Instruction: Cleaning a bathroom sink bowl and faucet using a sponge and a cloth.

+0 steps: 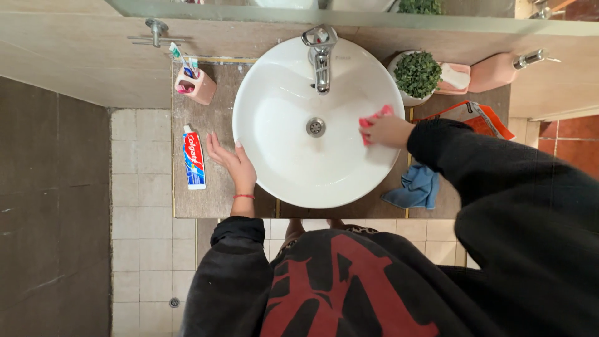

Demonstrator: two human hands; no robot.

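A round white basin (281, 112) sits on a brown countertop (206, 200), with a chrome tap (321, 56) at its far rim and a metal drain (316, 126) in the middle. My right hand (388, 131) presses a pink cloth (373, 120) against the inside of the basin's right wall. Flat on the counter at the basin's left rim rests my left hand (229, 161), fingers spread and holding nothing. A red string circles that wrist.
A toothpaste tube (194, 157) lies left of my left hand. A pink toothbrush holder (196, 84) stands at the back left. Right of the basin are a potted plant (417, 74), a pink soap dish (453, 78), a pink dispenser (499, 70), an orange packet (477, 118) and a blue cloth (415, 187).
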